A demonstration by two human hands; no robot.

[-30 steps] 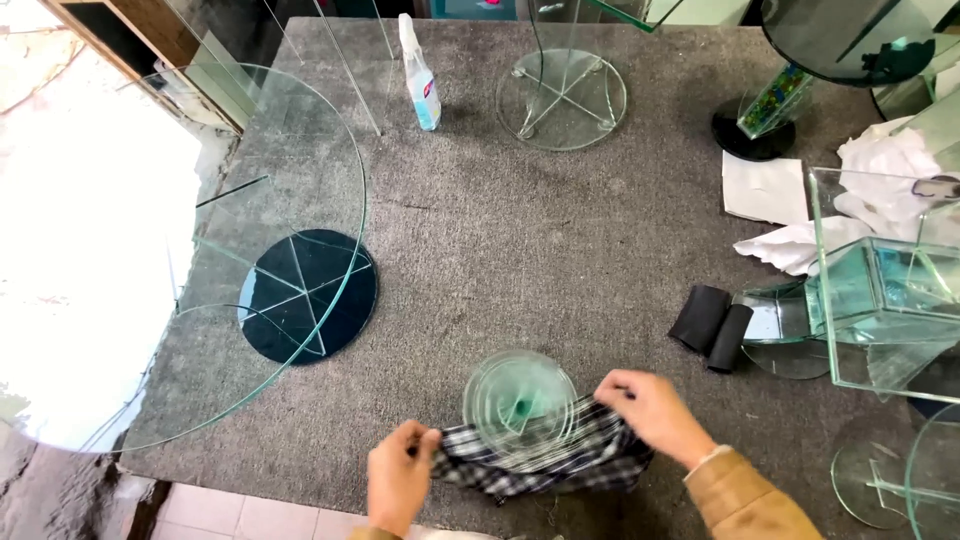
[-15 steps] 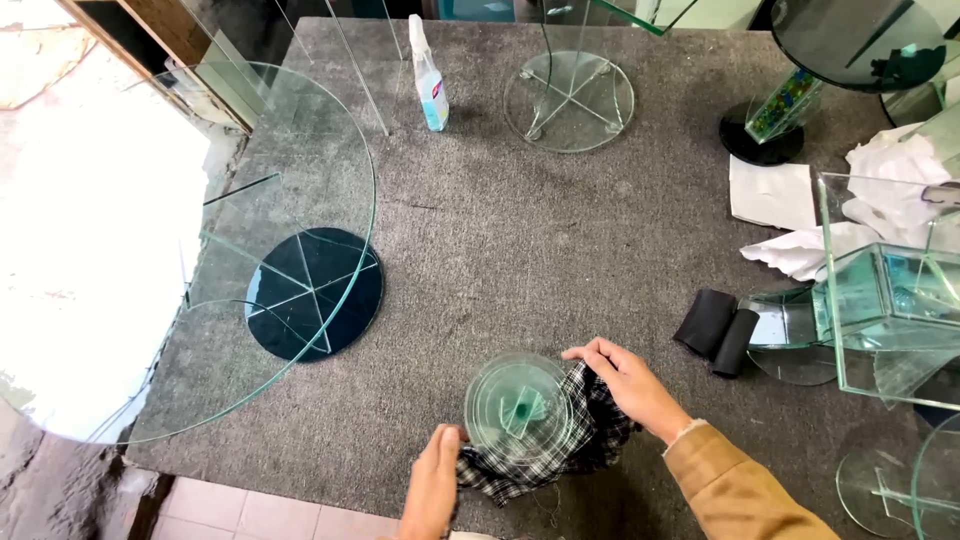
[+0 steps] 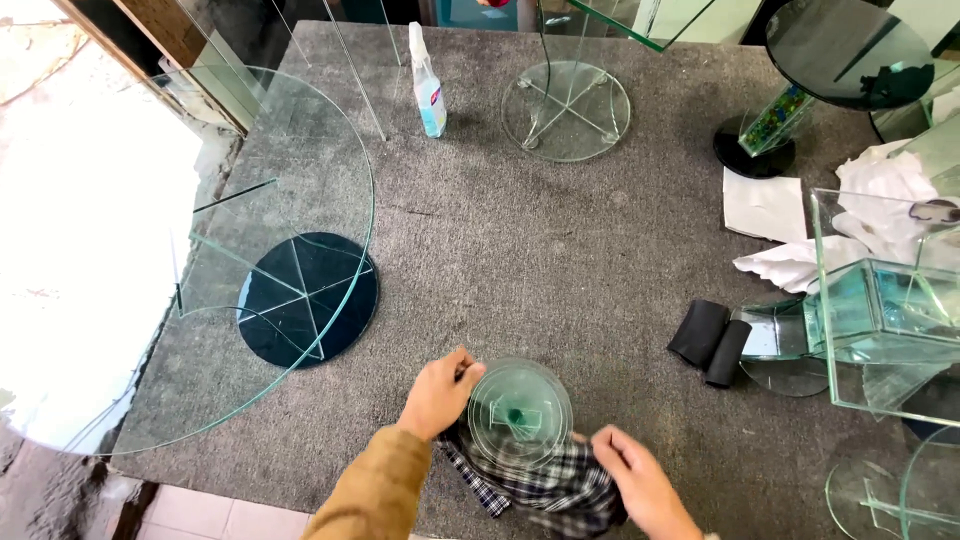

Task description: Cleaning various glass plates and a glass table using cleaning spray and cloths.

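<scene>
Round clear glass stand (image 3: 520, 412) is sitting on a dark checked cloth (image 3: 545, 485) at the grey table's (image 3: 560, 260) near edge; left hand (image 3: 440, 393) is curling against its rim, right hand (image 3: 640, 480) is gripping the cloth.

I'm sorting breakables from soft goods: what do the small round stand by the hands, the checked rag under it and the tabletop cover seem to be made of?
Small round stand: clear glass, glossy, greenish at its edges; see-through. Checked rag: woven cloth, matte, crumpled into folds. Tabletop cover: grey felt or carpet, probably; fuzzy, no shine.
</scene>
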